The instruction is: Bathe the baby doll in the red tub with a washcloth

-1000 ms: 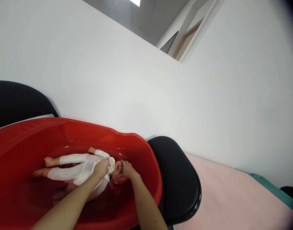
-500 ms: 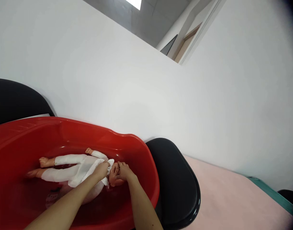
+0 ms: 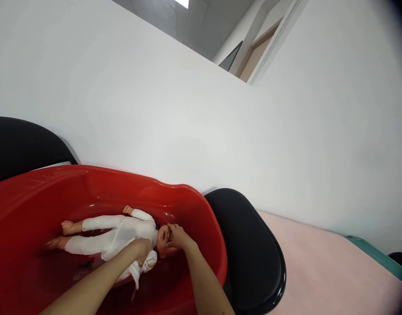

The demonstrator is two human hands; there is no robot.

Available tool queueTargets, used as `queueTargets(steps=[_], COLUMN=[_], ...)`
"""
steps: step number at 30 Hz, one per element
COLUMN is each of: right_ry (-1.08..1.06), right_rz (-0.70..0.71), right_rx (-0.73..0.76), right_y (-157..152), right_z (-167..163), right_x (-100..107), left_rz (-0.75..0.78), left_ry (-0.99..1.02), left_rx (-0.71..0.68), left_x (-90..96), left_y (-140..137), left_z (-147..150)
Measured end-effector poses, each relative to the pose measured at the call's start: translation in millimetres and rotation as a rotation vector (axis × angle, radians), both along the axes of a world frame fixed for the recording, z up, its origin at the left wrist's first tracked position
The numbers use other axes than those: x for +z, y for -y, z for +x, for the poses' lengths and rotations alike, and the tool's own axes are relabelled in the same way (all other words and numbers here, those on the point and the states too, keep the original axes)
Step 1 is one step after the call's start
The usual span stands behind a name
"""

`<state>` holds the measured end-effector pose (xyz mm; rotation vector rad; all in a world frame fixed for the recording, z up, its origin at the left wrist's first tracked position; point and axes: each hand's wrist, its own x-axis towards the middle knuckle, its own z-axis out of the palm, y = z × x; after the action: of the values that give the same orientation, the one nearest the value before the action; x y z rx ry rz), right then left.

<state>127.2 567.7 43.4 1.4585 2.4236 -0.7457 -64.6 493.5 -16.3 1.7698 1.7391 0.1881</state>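
Note:
A baby doll (image 3: 115,232) in a white suit lies on its back inside a red plastic tub (image 3: 194,205), feet to the left and head to the right. My left hand (image 3: 140,249) grips a small white cloth (image 3: 145,264) against the doll's near shoulder. My right hand (image 3: 178,237) cups the doll's head (image 3: 162,242), fingers over its face. Both forearms reach in from the bottom edge.
A black chair back (image 3: 253,249) stands right of the tub, and another black chair (image 3: 20,144) sits behind it at the left. A white wall (image 3: 188,109) runs behind. A pink surface (image 3: 326,271) with a teal edge lies at the lower right.
My left hand has slid with the white cloth from the doll's chest and neck down to its near shoulder. My right hand has stayed on the head.

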Motion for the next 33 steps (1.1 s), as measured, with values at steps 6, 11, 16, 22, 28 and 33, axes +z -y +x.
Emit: queueTargets(steps=[6,11,16,22,28,33], right_ry=[-0.030,-0.071,-0.086,-0.113,-0.008,0.085], right_rz=[0.002,0.059,0.091,0.162,0.182,0.118], right_rx=[-0.025,0.054,0.062,0.018,0.138,0.261], right_y=[3,10,19,21,29,28], right_z=[-2,-15,-18,-17,-36,-48], right_x=[5,10,12,11,8,-5], left_rz=[0.111,0.218,0.264,0.185,0.180,0.233], left_ry=[0.033,0.212,0.323,0.316,0.238,0.144], left_rx=[0.216,0.413,0.401,0.371,0.309,0.189], left_x=[14.5,27.5,33.4,30.6,10.8,-18.4], left_y=[4,-6,-14,-9,-12,-11], left_z=[-58,-81,-75,-68,-59,-22])
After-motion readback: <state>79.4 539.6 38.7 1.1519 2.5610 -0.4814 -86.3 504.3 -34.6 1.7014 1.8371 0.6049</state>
